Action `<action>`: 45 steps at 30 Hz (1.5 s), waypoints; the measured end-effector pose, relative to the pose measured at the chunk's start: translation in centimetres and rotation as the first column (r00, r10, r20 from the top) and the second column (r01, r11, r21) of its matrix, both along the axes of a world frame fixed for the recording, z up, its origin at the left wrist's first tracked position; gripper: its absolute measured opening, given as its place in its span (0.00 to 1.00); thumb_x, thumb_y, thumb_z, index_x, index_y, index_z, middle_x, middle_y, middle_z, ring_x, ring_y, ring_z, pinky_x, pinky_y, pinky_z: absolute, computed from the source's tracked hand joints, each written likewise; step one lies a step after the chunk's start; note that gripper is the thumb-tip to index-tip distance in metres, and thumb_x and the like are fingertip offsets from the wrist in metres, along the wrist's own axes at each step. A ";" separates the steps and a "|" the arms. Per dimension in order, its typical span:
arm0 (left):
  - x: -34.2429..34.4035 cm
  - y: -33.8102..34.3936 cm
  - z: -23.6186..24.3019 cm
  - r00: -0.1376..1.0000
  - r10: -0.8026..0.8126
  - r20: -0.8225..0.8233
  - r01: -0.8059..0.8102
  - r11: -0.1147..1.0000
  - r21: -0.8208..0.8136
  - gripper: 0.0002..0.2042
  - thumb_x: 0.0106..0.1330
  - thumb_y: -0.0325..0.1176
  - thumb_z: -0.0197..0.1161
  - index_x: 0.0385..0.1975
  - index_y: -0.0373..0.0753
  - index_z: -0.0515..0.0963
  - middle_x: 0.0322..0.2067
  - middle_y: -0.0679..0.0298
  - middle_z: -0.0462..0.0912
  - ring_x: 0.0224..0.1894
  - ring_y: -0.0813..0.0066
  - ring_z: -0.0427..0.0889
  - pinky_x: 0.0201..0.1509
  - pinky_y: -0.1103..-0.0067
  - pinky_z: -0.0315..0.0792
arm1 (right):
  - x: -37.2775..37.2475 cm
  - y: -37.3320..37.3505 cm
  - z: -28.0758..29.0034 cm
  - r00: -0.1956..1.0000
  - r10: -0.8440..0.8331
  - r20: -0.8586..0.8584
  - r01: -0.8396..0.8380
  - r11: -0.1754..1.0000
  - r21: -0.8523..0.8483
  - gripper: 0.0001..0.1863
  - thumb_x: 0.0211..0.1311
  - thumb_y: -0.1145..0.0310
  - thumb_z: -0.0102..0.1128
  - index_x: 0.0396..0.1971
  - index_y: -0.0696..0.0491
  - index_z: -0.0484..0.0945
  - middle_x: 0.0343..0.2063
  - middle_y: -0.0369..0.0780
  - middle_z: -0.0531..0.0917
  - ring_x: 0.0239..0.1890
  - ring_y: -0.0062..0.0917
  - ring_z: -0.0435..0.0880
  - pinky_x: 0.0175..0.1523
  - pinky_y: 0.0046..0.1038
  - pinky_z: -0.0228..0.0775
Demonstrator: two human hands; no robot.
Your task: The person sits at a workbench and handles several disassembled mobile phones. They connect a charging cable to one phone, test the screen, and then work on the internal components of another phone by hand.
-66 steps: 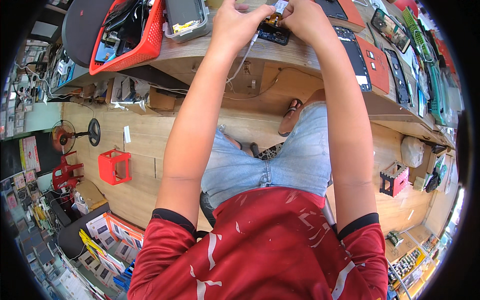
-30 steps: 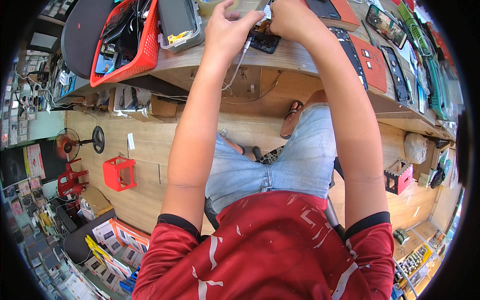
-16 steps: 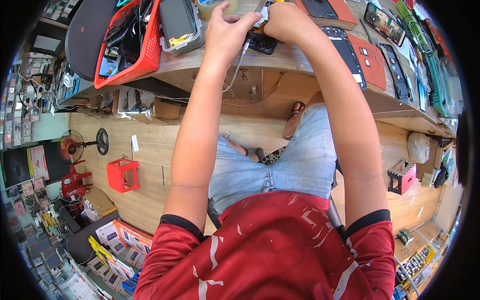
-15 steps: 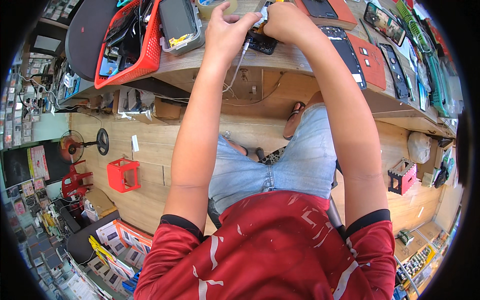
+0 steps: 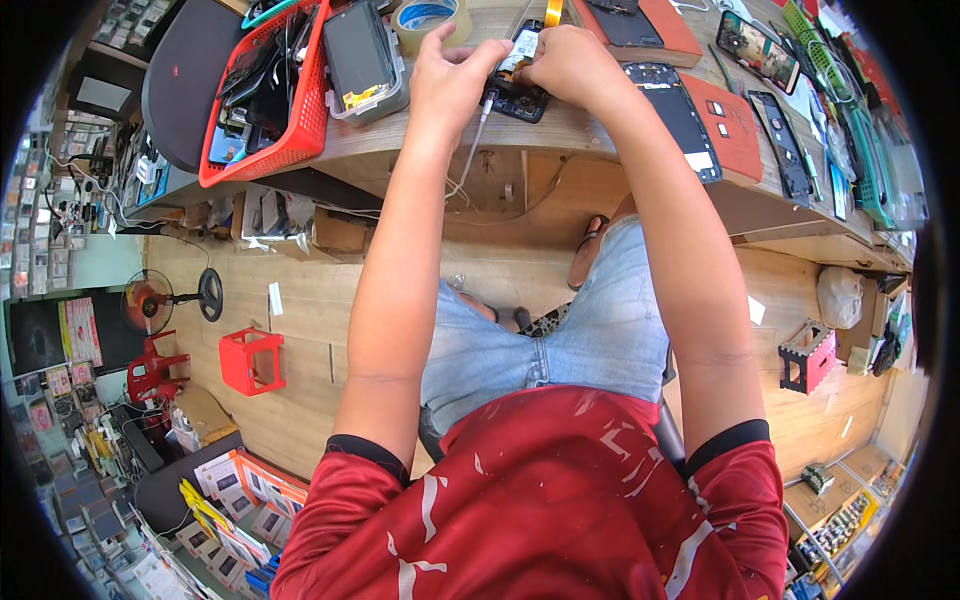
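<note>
The opened phone [image 5: 517,78] lies flat on the wooden workbench [image 5: 560,135], right between the fingertips of both hands. It is a dark slab with its back off, pale and yellow parts showing inside; its long axis runs away from the person, tilted slightly to the right at the far end. The left hand [image 5: 447,80] presses its curled fingers against the phone's left edge, thumb and forefinger narrowly pinched there. The right hand [image 5: 567,62] covers the phone's right upper part with fingers bent close together; whether they grip a small tool, I cannot tell. A thin white cable [image 5: 470,150] hangs from under the left fingers over the bench edge. Just beyond the left fingertips stands a roll of tape [image 5: 430,17]. Left of them sits a red plastic mesh basket [image 5: 280,130] of phone parts. Right of the right hand lie flat dark phone frames [image 5: 672,118] and a red case [image 5: 728,135].
</note>
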State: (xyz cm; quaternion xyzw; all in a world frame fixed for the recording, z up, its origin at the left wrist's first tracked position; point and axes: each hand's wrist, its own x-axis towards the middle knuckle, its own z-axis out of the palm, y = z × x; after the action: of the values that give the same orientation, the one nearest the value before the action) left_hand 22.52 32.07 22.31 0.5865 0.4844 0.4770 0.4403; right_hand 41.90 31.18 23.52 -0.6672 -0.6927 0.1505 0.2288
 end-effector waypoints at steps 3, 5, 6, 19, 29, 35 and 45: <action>0.0 0.2 -0.3 1.000 -0.004 0.001 0.004 1.000 -0.009 0.52 0.55 0.51 0.82 0.74 0.25 0.67 0.54 0.47 0.88 0.54 0.64 0.87 0.59 0.72 0.80 | -0.5 0.0 0.6 1.000 -0.016 0.022 0.017 1.000 -0.020 0.24 0.51 0.54 0.82 0.34 0.62 0.88 0.34 0.54 0.91 0.41 0.47 0.91 0.51 0.43 0.82; -0.1 0.3 -0.3 1.000 -0.030 0.003 0.030 0.999 -0.011 0.51 0.58 0.48 0.81 0.76 0.25 0.63 0.54 0.49 0.86 0.52 0.68 0.85 0.56 0.74 0.77 | -0.6 0.1 0.6 0.999 -0.017 0.035 0.018 0.999 -0.030 0.24 0.51 0.55 0.82 0.34 0.62 0.89 0.33 0.54 0.91 0.40 0.47 0.91 0.50 0.43 0.82; -0.1 0.2 -0.2 0.999 -0.045 0.005 0.045 0.999 -0.011 0.51 0.59 0.47 0.81 0.77 0.26 0.62 0.54 0.50 0.85 0.51 0.70 0.84 0.55 0.74 0.76 | -0.6 0.4 0.5 0.999 -0.010 0.045 0.011 1.000 -0.027 0.23 0.51 0.55 0.81 0.33 0.62 0.90 0.33 0.54 0.91 0.39 0.47 0.92 0.49 0.43 0.83; 0.2 0.4 -0.5 1.000 -0.006 -0.005 0.006 1.000 -0.007 0.52 0.55 0.50 0.82 0.75 0.25 0.65 0.53 0.49 0.87 0.53 0.65 0.87 0.57 0.72 0.79 | -1.7 1.0 1.9 0.994 -0.053 0.101 0.069 0.983 -0.171 0.19 0.52 0.60 0.74 0.25 0.66 0.89 0.18 0.49 0.87 0.22 0.36 0.90 0.32 0.37 0.84; 0.3 0.3 -0.4 1.000 0.001 -0.018 -0.001 1.000 -0.003 0.53 0.53 0.52 0.82 0.75 0.26 0.66 0.53 0.48 0.88 0.53 0.63 0.88 0.58 0.71 0.80 | -2.0 0.4 2.9 0.995 -0.073 0.065 0.087 0.966 -0.245 0.20 0.52 0.61 0.68 0.27 0.68 0.88 0.25 0.54 0.90 0.23 0.38 0.92 0.32 0.36 0.87; 0.2 0.1 -0.2 1.000 -0.011 -0.011 0.011 1.000 -0.001 0.53 0.57 0.47 0.82 0.77 0.24 0.61 0.50 0.51 0.87 0.48 0.71 0.84 0.51 0.77 0.76 | -2.6 -0.8 3.5 0.995 -0.077 0.062 0.085 0.989 -0.124 0.19 0.52 0.61 0.66 0.28 0.66 0.89 0.26 0.53 0.90 0.27 0.40 0.93 0.33 0.39 0.87; 0.3 0.3 -0.2 1.000 -0.022 0.001 0.022 1.000 -0.013 0.52 0.56 0.46 0.82 0.76 0.24 0.62 0.49 0.52 0.87 0.49 0.71 0.84 0.52 0.77 0.76 | -1.3 0.3 1.9 0.995 -0.020 0.096 0.030 0.995 -0.099 0.22 0.55 0.55 0.69 0.39 0.59 0.93 0.37 0.53 0.92 0.42 0.42 0.94 0.50 0.40 0.86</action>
State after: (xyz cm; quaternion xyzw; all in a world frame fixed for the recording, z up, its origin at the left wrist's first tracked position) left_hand 22.83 32.39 22.13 0.5886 0.4807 0.4694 0.4496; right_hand 40.64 31.46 25.47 -0.6930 -0.6858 0.1505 0.1636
